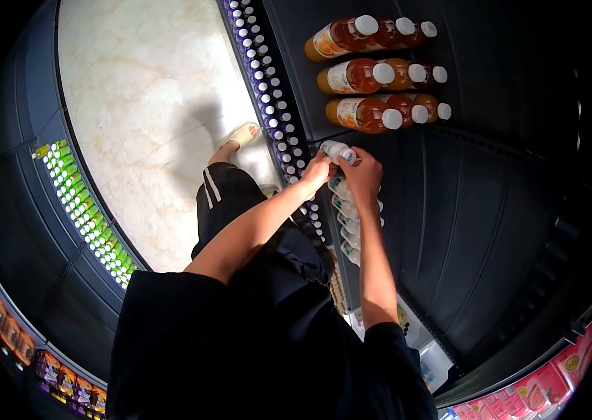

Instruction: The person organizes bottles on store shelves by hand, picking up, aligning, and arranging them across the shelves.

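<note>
Far left: brown snack packets (3,315) in a line on a lower shelf, with orange-and-purple packets (68,378) just beyond. Right of these, a block of green bottles (86,210) with pale caps stands in close rows along a dark shelf edge. Next, marbled floor (135,105); on it, one foot in a cream slide sandal (243,134), shadow beside it. Then a long double row of purple bottles (268,91), white caps upward.

At centre, one small white bottle (338,150), tilted, is between both hands, above the near end of a row of white bottles with green marks (348,217). Left hand (318,171): fingers closed on the bottle's left, lower side. Right hand (364,173): curled, fingers gripping the right end; exact finger placement partly hidden.

Further right, on the dark shelf (443,231): three rows of orange juice bottles (362,75), white caps facing right. Bottom right: pink packages (534,392), lettering illegible.
</note>
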Available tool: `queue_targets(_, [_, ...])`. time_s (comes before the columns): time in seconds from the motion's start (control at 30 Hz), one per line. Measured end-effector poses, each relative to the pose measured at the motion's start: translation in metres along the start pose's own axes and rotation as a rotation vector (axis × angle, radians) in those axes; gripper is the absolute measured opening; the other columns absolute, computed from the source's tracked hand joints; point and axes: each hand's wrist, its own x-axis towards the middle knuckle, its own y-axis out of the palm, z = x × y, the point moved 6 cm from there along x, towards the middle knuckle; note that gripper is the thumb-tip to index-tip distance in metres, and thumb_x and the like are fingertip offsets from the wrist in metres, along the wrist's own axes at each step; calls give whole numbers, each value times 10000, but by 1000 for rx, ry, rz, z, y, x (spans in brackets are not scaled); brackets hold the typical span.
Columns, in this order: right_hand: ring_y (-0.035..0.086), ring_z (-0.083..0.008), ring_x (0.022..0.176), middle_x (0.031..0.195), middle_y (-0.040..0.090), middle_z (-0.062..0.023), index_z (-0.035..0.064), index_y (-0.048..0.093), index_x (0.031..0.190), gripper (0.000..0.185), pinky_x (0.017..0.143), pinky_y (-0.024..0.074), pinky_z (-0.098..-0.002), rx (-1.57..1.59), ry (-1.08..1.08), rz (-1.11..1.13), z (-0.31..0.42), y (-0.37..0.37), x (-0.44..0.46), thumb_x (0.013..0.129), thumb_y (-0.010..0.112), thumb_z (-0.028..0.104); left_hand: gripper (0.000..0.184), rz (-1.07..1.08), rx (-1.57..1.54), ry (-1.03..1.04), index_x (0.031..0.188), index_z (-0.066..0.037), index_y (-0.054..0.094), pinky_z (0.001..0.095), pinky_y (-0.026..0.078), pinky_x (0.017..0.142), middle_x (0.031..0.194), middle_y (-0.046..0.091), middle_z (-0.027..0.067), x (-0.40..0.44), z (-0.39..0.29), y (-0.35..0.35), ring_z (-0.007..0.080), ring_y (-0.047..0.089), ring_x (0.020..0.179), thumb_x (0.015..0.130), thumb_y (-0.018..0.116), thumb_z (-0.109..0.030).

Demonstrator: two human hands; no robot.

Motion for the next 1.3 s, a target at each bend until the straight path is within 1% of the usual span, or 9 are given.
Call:
queue_targets(0.1, [730, -324, 883, 961, 742, -183, 50, 740, 1094, 443, 774, 565, -392, -30, 39, 66, 0, -2, -3, 736, 814, 300, 591, 6, -28, 17, 1536, -58, 181, 268, 395, 518, 718, 482, -5, 7, 4, -1, 109, 467, 583, 995, 400, -151])
queue_targets(0.13, [717, -336, 918, 999, 735, -179, 47, 737, 1085, 428, 791, 557, -408, -20, 49, 55, 3, -7, -4, 751, 800, 308, 580, 85, 137, -3, 1555, -68, 158, 415, 496, 1005, 1191, 647, 236, 8, 3, -4, 315, 653, 1107, 1015, 333, -184])
queue_targets(0.4, [660, -357, 1070, 1172, 689, -110, 99, 690, 1126, 430, 857, 540, -452, -241, 48, 31, -42, -35, 11, 787, 769, 351, 440, -169, 361, 18, 1368, -35, 425, 450, 483, 922, 1104, 672, 196, 0, -5, -23, 305, 646, 998, 1010, 427, -290])
queue_targets(0.5, [663, -365, 1055, 1136, 692, -127, 106, 671, 1170, 482, 864, 540, -468, -316, 165, 269, -52, -24, 11, 766, 783, 345, 468, -167, 304, 9, 1409, -55, 405, 440, 493, 907, 1117, 663, 191, -2, -7, -24, 294, 649, 978, 1006, 450, -289])
queue_targets(0.77, [664, -377, 1029, 1111, 687, -179, 89, 722, 1089, 428, 865, 541, -460, -139, 95, 89, -63, -17, 19, 733, 803, 313, 713, -25, 352, 31, 1593, -162, 193, 408, 520, 921, 1382, 550, 184, -17, -20, -6, 286, 666, 1012, 977, 549, -217])
queue_targets(1.0, [666, -373, 1012, 1090, 686, -193, 71, 724, 1092, 410, 851, 543, -450, -198, 87, 124, -35, -25, 29, 727, 813, 237, 716, -7, 383, -4, 1574, -125, 224, 413, 511, 918, 1346, 579, 172, -15, -16, -10, 267, 661, 979, 961, 584, -213])
queue_targets(1.17, [665, -380, 1029, 1121, 682, -201, 57, 725, 1111, 435, 874, 536, -449, -157, 43, 126, -43, -17, 30, 728, 821, 242, 806, -214, 702, 78, 1526, -8, 259, 356, 518, 663, 1161, 631, 163, 16, 6, -42, 229, 661, 826, 876, 675, -240])
queue_targets(1.2, [664, -384, 1037, 1132, 683, -205, 55, 726, 1116, 444, 882, 534, -447, -152, 36, 124, -41, -18, 31, 726, 825, 241, 805, -207, 689, 45, 1497, 15, 270, 404, 422, 1051, 1280, 605, 271, 11, 7, -42, 374, 575, 1226, 870, 671, -290])
queue_targets(1.3, [658, -380, 1043, 1133, 676, -197, 50, 714, 1125, 433, 882, 534, -459, -158, 32, 123, -39, -18, 29, 743, 808, 231, 752, -177, 725, -53, 1466, 15, 343, 386, 461, 923, 1230, 611, 230, 6, 11, -43, 317, 595, 1095, 866, 667, -303])
